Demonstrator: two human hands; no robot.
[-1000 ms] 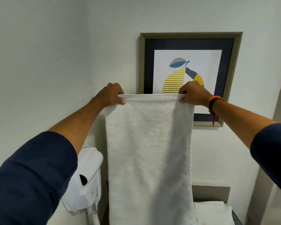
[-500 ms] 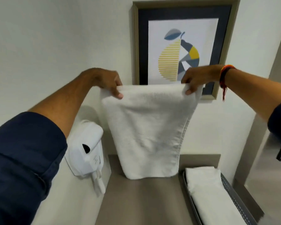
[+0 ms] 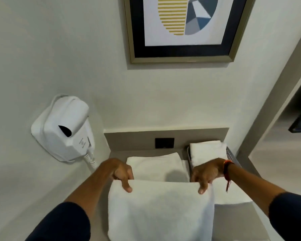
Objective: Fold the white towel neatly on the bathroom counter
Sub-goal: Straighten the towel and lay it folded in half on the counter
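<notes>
Grey counter against white wall, hair dryer far left. Left hand pinches white towel at its near-left top corner, right hand at the right corner, fingers clamped over the edge. Towel's long axis runs left-right between both hands, equally near. Earlier it hung high, full length; now lowered onto the counter, doubled.

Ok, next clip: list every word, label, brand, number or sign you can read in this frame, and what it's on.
None can be read.
Wall-mounted hair dryer: a small grey mark on its front, too small and blurred to read.
Framed picture: artwork only, no lettering visible.
Dark wall socket: no readable marking.
</notes>
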